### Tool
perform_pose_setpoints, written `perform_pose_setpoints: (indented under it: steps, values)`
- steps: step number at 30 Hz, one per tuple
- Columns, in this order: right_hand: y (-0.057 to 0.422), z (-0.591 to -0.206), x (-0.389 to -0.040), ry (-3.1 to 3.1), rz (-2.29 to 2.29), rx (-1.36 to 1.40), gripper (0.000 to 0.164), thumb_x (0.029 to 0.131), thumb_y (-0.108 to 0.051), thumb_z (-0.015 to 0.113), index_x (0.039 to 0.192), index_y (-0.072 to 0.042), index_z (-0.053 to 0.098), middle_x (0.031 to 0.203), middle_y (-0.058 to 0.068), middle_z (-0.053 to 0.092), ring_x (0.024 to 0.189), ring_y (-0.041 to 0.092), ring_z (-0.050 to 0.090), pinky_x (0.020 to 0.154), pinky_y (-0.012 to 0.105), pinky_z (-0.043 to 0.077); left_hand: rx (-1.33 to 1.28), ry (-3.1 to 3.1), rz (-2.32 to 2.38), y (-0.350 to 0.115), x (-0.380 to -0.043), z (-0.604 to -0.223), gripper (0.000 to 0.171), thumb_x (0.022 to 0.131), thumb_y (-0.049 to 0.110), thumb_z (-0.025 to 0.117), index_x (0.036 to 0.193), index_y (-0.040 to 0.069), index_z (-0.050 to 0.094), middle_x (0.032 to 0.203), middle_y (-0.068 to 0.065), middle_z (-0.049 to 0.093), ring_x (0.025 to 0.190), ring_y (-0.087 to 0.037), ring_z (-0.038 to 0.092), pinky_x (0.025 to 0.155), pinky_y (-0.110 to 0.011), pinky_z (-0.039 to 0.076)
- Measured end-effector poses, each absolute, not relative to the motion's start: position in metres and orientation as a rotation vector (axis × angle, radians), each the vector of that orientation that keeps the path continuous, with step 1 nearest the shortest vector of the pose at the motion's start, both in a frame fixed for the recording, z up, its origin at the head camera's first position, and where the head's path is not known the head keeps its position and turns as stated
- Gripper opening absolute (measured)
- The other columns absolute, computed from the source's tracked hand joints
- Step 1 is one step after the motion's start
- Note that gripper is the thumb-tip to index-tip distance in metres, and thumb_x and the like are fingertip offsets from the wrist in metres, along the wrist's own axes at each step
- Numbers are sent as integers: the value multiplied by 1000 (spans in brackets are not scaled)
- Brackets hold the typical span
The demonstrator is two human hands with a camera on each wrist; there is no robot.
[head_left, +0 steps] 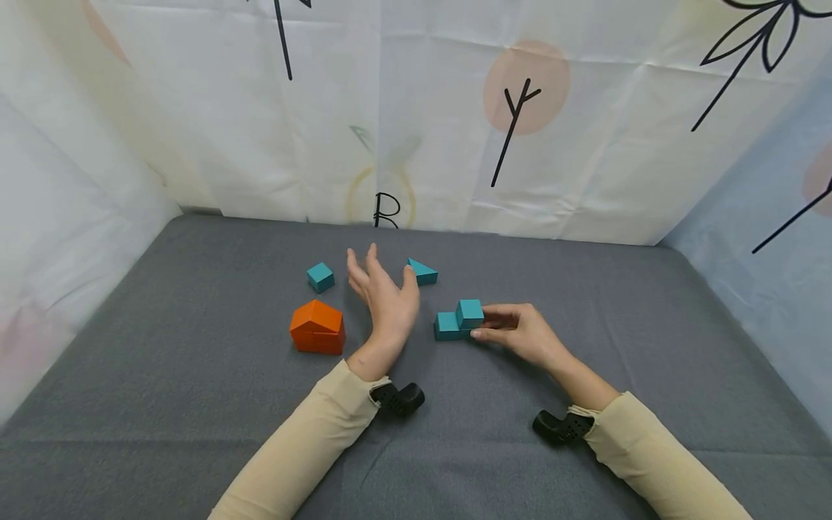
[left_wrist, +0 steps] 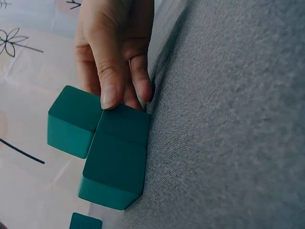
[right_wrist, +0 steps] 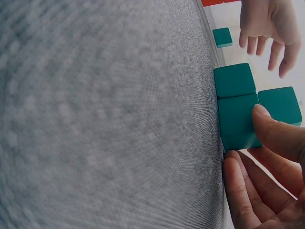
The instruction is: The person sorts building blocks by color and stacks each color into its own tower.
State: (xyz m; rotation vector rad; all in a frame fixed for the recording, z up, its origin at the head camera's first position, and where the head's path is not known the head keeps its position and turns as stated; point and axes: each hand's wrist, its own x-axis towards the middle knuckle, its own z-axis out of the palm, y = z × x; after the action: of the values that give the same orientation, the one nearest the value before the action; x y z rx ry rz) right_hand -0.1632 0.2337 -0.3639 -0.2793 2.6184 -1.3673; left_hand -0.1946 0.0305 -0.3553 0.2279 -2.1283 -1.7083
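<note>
At the middle of the table two teal cubes stand side by side, a left one (head_left: 445, 328) and a right one (right_wrist: 238, 121). A third teal cube (head_left: 470, 314) sits on top, mostly over the right one. My right hand (head_left: 523, 334) comes in from the right and pinches the lower right cube, its thumb on the near face and its fingers behind. Raised with spread fingers and nothing in it, my left hand (head_left: 388, 296) is left of the stack. Near its thumb in the head view lies a teal triangular block (head_left: 425, 274).
Left of my left hand are an orange block group (head_left: 317, 336) with a peaked top and, farther back, a lone teal cube (head_left: 321, 277). Grey cloth (head_left: 162, 375) covers the table. A patterned white curtain (head_left: 442, 144) hangs along its far edge.
</note>
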Motion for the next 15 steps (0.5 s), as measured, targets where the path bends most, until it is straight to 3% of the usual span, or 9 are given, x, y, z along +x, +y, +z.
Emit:
perform_pose_setpoints:
  steps: [6,15]
  values:
    - [233,-364,-163,2621,-1375,-290,45,85,-14,73,124,6,60,110,22,68,97,29,68,70,24,55,426,-2116,-1678,32,-203,-356,71,96,14,56,153,6,16,159,-12,-15,146,-29,-8,120,-50,10]
    - [233,-365,-163,2621,-1374,-292,46,86,-14,72,125,6,60,111,22,68,98,29,68,69,23,54,538,-2081,-1635,28,-213,-361,85,95,16,56,154,8,-5,158,-13,-21,147,-27,-16,120,-46,-8]
